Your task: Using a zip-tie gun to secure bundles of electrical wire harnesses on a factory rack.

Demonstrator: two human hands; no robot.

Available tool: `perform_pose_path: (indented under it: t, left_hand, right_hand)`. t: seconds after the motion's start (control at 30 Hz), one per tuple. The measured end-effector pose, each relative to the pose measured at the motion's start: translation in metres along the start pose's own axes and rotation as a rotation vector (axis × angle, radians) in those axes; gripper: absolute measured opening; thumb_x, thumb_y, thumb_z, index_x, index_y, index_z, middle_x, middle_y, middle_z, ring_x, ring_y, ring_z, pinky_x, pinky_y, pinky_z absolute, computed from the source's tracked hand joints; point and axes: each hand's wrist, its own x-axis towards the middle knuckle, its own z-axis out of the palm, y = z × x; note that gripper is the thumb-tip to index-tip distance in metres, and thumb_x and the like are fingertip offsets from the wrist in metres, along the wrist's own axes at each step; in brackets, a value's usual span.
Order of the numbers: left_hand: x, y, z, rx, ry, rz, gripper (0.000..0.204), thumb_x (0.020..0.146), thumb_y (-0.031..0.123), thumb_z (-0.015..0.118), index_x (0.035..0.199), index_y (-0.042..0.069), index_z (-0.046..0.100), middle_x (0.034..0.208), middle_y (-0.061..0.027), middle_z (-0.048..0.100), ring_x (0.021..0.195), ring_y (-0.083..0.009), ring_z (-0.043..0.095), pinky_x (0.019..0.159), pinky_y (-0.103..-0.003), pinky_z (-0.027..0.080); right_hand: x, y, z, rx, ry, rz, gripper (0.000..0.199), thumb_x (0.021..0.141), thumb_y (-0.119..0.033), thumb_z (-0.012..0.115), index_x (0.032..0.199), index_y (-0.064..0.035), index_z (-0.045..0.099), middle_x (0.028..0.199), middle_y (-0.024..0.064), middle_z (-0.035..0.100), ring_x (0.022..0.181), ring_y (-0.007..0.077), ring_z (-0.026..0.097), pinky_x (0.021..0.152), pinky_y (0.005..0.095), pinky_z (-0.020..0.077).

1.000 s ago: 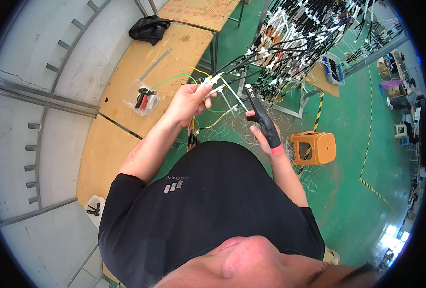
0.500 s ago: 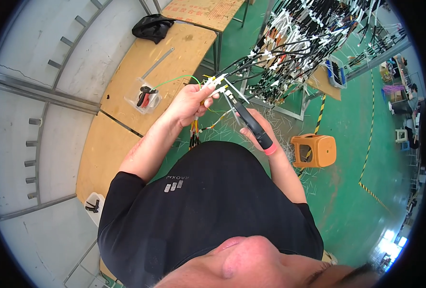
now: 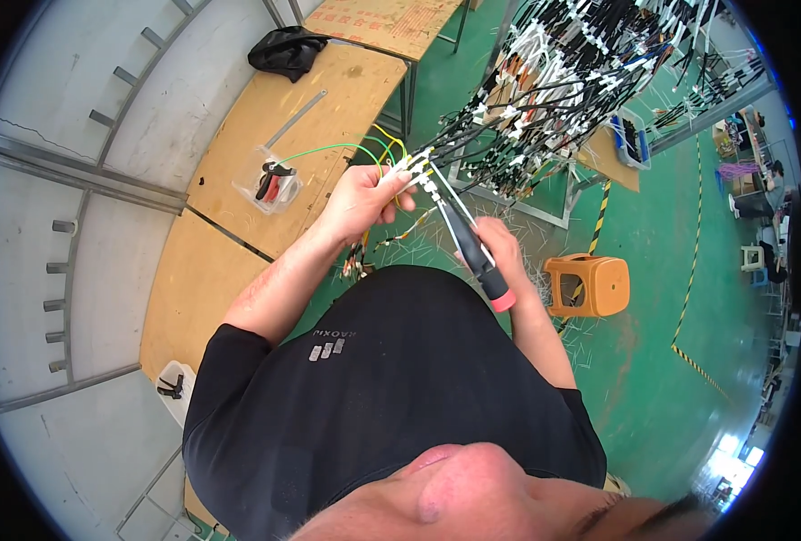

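My left hand (image 3: 369,200) is closed around a wire harness (image 3: 416,164) with white connectors or ties and green and yellow wires. Yellow wires with dark ends dangle below that hand. In my right hand (image 3: 499,248) is a cable tie gun (image 3: 472,245), black with a red end, its nose up against the harness. White strips, probably tie tails, run along the tool. The fingers on the tool's handle are partly hidden.
Ahead on the right, a large bundle of black and white cables (image 3: 562,81) lies on a metal-framed rack. A wooden table (image 3: 229,180) on the left bears a clear tray (image 3: 279,200) with a black-and-red tool. An orange stool (image 3: 603,287) stands at right; white clippings litter the green floor.
The cable tie gun has shifted slightly and turned more upright, its red end lower. White strips now show along it. Yellow and green wires near my left hand spread higher.
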Motion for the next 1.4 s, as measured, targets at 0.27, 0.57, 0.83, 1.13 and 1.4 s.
perform_pose_path:
  t: [0.27,0.57,0.83,1.13,1.4]
  left_hand:
    - [0.005,-0.012,-0.009,0.318,0.153,0.078,0.034,0.106,0.032,0.069,0.116,0.000,0.073,0.090,-0.0012,0.073,0.081,-0.0066,0.062,0.074,-0.026,0.051]
    - [0.019,-0.019,-0.008,0.065,0.351,0.197,0.033,0.094,0.004,0.077,0.120,-0.001,0.057,0.090,-0.0076,0.072,0.075,-0.0120,0.066,0.066,-0.027,0.056]
    - [0.026,-0.035,-0.015,-0.016,0.133,0.077,0.019,0.103,0.012,0.069,0.116,-0.002,0.068,0.097,-0.0065,0.075,0.081,-0.0115,0.071,0.073,-0.027,0.058]
    - [0.023,-0.035,-0.008,-0.056,-0.178,-0.027,0.019,0.098,0.019,0.074,0.107,0.002,0.077,0.087,0.0035,0.070,0.079,-0.0055,0.057,0.072,-0.025,0.048]
    - [0.021,-0.032,-0.001,-0.011,0.099,0.103,0.013,0.096,0.015,0.077,0.096,0.003,0.072,0.082,0.0026,0.068,0.075,-0.0056,0.059,0.069,-0.025,0.047]
  right_hand:
    - [-0.028,0.024,0.008,0.038,0.330,0.218,0.038,0.091,-0.012,0.074,0.126,-0.0032,0.063,0.121,0.0146,0.065,0.112,0.0330,0.066,0.103,0.0396,0.0485]
    - [-0.013,-0.026,-0.017,0.072,0.329,-0.023,0.041,0.090,-0.008,0.077,0.127,0.0005,0.063,0.120,0.0163,0.066,0.104,0.0325,0.068,0.093,0.0383,0.0540]
    - [-0.007,-0.040,-0.012,0.141,0.248,0.058,0.043,0.086,-0.005,0.079,0.125,0.0016,0.064,0.119,0.0166,0.066,0.104,0.0321,0.069,0.092,0.0374,0.0546]
    - [-0.002,-0.043,-0.008,0.135,0.159,0.047,0.044,0.085,-0.007,0.081,0.125,0.0006,0.064,0.117,0.0166,0.066,0.105,0.0328,0.069,0.093,0.0383,0.0553]
    - [-0.017,-0.035,-0.013,0.124,0.129,0.136,0.040,0.087,-0.009,0.078,0.124,0.0010,0.064,0.108,0.0165,0.067,0.096,0.0363,0.069,0.087,0.0396,0.0549]
